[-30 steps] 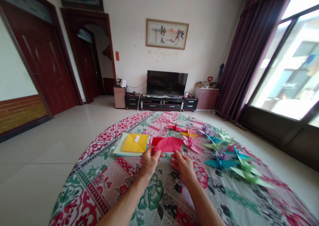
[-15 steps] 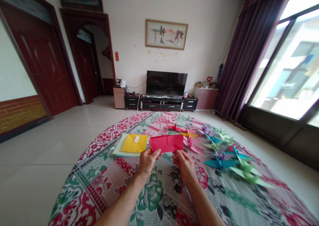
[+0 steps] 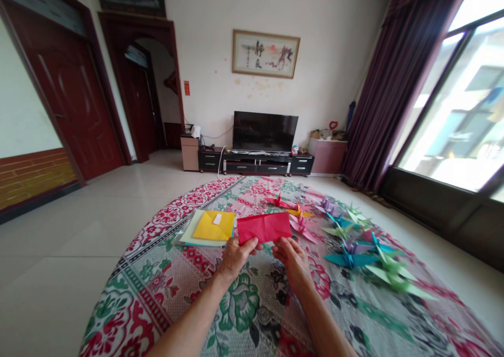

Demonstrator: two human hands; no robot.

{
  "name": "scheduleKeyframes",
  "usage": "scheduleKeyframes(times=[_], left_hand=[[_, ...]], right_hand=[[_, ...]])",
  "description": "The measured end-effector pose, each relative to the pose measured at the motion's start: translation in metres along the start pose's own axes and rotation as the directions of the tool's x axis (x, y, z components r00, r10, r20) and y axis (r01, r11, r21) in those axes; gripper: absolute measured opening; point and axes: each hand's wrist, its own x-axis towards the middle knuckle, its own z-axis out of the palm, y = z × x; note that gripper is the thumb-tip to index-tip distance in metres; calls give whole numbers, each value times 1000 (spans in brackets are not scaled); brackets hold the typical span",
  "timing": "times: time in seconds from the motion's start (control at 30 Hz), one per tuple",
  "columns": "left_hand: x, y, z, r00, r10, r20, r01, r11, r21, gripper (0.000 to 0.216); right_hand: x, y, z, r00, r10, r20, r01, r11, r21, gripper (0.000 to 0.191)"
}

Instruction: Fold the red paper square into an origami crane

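A red sheet of paper point(image 3: 264, 227), folded into a wide rectangle with faint creases, is held up over the table. My left hand point(image 3: 239, 256) pinches its lower left edge, thumb in front. At the lower right corner, my right hand point(image 3: 292, 260) grips the paper between thumb and fingers; some of those fingertips are hidden. Just left of the red paper lies a stack of coloured paper point(image 3: 189, 234), with a yellow sheet point(image 3: 212, 226) on top and a small white scrap point(image 3: 217, 219) on that.
Several folded paper cranes cover the right side of the table, among them a blue crane point(image 3: 350, 260), a green crane point(image 3: 394, 274) and a pink crane point(image 3: 302, 227). A patterned cloth point(image 3: 240, 302) covers the round table. Beyond stands a television point(image 3: 265, 131) on a low cabinet.
Both hands keep their hold on the red paper, which tilts very slightly. The whole view has shifted a little, with the scene sliding slightly right.
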Motion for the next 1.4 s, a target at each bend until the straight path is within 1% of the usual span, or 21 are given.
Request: scheduleKeyframes(times=[0.13,0.23,0.37,0.5,0.63,0.8,0.87,0.93,1.03,1.17,1.3,1.4], left_hand=[[-2,4,-2,996,31,79,-36,997,68,27],[-2,6,-3,996,16,91,-22,998,62,28],[-2,4,-3,995,-37,88,43,997,-67,32],[0,1,-2,995,-63,75,76,979,-187,34],[2,2,2,999,-45,17,48,953,-299,37],[4,6,6,988,-54,-144,-1,935,-355,44],[4,7,6,982,-53,-181,-11,942,-335,42],[6,6,5,980,-48,-195,-8,962,-275,37],[7,4,3,987,-25,-161,-5,982,-189,32],[7,1,0,994,25,-108,-39,990,-134,29],[8,-3,0,989,48,-141,-61,994,-89,27],[10,-4,0,982,19,-191,-35,996,-86,26]], right_hand=[[-1,-1,3,1000,0,-2,0,1000,-9,31],[-2,0,4,1000,-1,-9,1,1000,-22,33],[0,2,2,1000,-9,-2,9,999,-36,32],[1,4,3,1000,0,12,-1,1000,25,30],[-2,5,10,1000,-3,-11,4,994,108,29],[-9,7,21,1000,-11,-26,14,992,127,30],[-11,7,23,1000,-22,-22,24,993,112,31],[-11,6,24,999,-38,-32,41,996,83,32],[-10,5,21,996,-64,-57,65,997,28,34],[-7,4,17,994,-84,-70,80,995,-54,37],[-8,4,18,991,-112,-74,101,986,-136,36],[-11,3,21,994,-92,-62,85,990,-116,36]])
